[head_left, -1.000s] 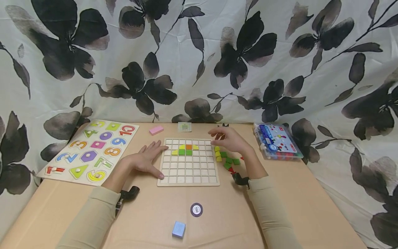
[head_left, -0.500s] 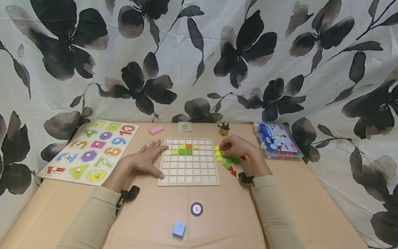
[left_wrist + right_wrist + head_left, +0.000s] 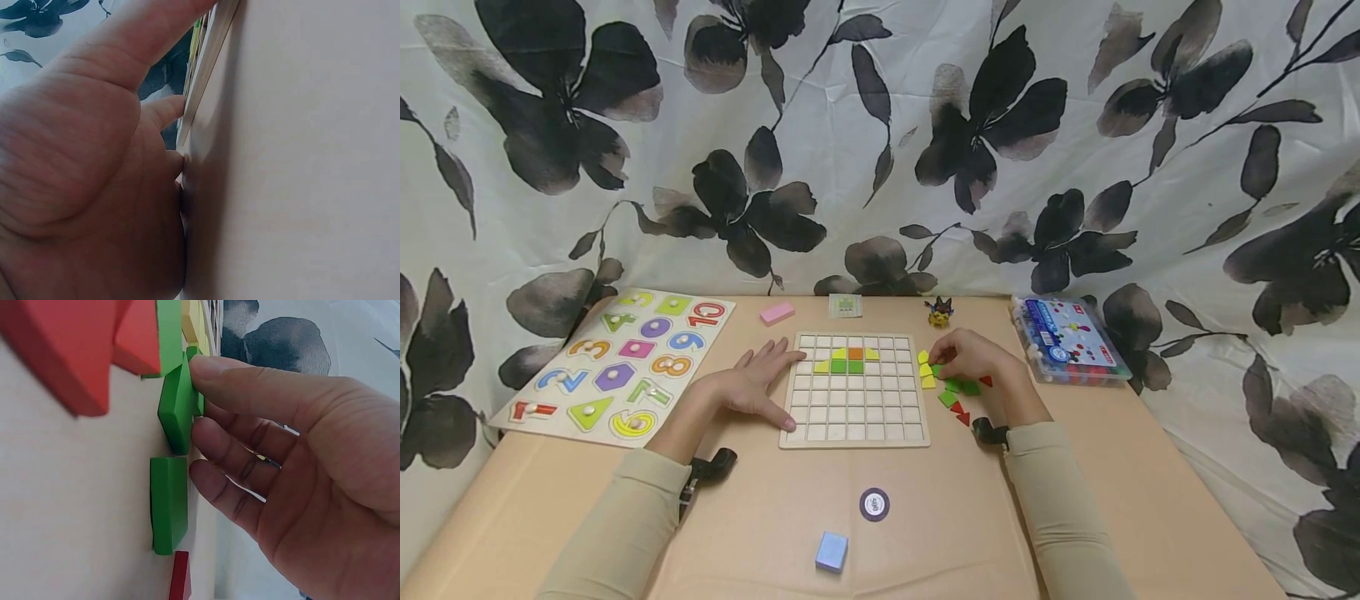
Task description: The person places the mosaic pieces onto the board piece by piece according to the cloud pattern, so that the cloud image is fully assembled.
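Your hands at the puzzle board

Your left hand lies flat and open against the grid board. Your right hand pinches a green block.

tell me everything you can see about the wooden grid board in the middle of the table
The wooden grid board is a pale, square tray of small square cells, lying flat at the table's centre. Most cells look bare; near its far edge sit a few coloured tiles: orange on top, green below, yellow at the sides. The left hand rests flat, fingers spread, against its left edge. Loose green, yellow and red pieces lie beside its right edge.
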A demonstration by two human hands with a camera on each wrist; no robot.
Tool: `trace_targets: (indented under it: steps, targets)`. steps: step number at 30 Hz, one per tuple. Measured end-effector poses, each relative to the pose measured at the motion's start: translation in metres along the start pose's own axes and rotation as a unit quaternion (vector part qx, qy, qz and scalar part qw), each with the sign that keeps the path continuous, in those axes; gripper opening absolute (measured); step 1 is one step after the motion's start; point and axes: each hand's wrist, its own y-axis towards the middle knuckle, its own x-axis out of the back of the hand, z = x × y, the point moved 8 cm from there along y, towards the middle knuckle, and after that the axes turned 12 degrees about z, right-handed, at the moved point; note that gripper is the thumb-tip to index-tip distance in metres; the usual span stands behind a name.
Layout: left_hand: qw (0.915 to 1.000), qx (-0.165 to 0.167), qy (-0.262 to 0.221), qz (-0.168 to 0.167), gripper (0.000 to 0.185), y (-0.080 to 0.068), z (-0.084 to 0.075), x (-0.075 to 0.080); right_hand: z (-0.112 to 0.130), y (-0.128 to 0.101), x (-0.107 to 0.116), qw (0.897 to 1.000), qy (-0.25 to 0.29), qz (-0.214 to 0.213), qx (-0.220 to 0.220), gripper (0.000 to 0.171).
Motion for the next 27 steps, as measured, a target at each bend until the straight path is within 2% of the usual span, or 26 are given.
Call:
trace_targets:
  steps: [9,14,18,21,27]
  targets:
    - [1.0000,-0.001,-0.004,0.000,0.124,0.000,-0.001,0.000,-0.003,-0.007,0.010,0.998,-0.007,-0.058,0.004,0.013]
    - [1.0000,0.000,-0.001,0.000,0.125,0.001,0.000,-0.001,-0.003,-0.012,0.014,0.997,0.006,-0.070,-0.001,0.010]
    - [1.0000,0.000,-0.002,0.000,0.125,0.001,0.000,-0.001,-0.002,-0.015,0.017,0.996,0.016,-0.089,-0.001,0.015]
    - [1.0000,-0.001,-0.002,-0.001,0.125,0.001,0.000,-0.001,0.003,-0.016,0.022,0.993,0.027,-0.111,0.011,0.020]
    - [1.0000,-0.001,-0.001,-0.002,0.125,0.000,0.000,0.000,0.026,-0.014,0.029,0.986,0.047,-0.142,0.075,0.028]
